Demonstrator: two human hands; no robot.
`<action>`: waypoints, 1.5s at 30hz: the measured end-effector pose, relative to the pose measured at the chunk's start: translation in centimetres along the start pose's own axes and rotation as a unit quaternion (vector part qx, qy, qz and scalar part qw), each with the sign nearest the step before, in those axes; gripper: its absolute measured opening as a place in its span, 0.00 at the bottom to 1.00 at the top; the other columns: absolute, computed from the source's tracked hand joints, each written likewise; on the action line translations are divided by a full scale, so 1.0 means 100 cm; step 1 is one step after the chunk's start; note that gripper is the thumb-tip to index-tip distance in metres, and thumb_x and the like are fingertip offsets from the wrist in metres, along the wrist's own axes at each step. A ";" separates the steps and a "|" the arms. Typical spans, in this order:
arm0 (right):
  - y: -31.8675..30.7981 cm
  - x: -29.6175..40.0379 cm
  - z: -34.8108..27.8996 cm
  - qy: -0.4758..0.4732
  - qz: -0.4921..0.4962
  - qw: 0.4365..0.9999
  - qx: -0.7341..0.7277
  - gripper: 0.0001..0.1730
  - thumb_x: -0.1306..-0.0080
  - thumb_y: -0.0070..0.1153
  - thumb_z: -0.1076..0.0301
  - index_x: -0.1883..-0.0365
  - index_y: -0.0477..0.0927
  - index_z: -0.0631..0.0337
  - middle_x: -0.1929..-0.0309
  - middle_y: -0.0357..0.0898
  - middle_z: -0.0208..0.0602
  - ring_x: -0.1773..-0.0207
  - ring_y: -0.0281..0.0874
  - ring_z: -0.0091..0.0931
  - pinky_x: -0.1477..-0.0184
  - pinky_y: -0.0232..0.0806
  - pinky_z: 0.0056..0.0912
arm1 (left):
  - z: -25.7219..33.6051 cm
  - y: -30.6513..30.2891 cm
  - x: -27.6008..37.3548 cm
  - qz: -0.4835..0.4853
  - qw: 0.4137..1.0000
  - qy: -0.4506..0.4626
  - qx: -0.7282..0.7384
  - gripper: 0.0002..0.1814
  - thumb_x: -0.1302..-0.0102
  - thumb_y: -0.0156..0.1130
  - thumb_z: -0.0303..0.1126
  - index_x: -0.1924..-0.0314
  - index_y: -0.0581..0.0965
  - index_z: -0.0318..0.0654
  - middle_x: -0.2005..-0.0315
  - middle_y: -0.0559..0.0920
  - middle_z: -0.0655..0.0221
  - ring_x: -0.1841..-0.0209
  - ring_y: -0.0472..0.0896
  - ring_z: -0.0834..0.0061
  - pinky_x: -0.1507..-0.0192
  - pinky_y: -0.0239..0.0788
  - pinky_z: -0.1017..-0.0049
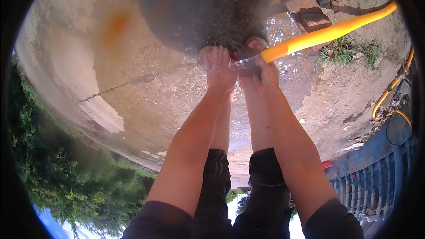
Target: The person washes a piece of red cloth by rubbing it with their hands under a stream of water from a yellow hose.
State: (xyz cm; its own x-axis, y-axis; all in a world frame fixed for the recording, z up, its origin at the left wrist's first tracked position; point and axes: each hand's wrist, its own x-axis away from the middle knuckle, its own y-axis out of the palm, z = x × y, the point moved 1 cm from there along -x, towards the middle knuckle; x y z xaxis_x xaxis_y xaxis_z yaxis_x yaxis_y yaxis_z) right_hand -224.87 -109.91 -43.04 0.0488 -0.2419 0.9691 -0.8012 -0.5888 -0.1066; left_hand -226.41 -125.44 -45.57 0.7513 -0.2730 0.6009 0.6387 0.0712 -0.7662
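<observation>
Wet and with its fingers spread over the top of a foot, my left hand [220,69] holds no object. My right hand [269,75] is at the open end of a yellow hose [308,41], gripping it from below; its fingertips are mostly hidden. Clear water [245,63] pours from the hose mouth toward my left hand and the feet. A dark strap or piece of footwear [244,50] shows between the feet. The other foot [257,43] is partly behind the hose end. Both bare lower legs stand between my forearms.
Wet concrete [149,83] surrounds the feet, with a crack at left. Broken bricks [303,6] and a grass tuft [343,51] lie near the hose at upper right. A thinner yellow hose [385,98] and blue railing [372,179] are at right; bushes [66,172] stand lower left.
</observation>
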 end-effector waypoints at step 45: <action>-0.006 0.015 0.003 -0.011 -0.078 0.950 0.302 0.13 0.43 0.56 0.75 0.58 0.79 0.65 0.62 0.80 0.35 0.63 0.79 0.23 0.64 0.71 0.22 | -0.046 -0.063 0.099 -0.335 0.834 0.084 0.431 0.23 0.39 0.65 0.38 0.44 0.75 0.41 0.42 0.72 0.60 0.40 0.70 0.69 0.42 0.62 0.70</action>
State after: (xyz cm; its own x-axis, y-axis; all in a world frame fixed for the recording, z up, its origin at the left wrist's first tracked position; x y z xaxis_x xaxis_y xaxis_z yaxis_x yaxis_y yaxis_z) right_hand -224.14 -110.10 -41.56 0.1562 -0.1266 0.9796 -0.2954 -0.9523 -0.0760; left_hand -223.72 -133.04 -35.85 0.1909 -0.6532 0.7328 0.8426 0.4920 0.2190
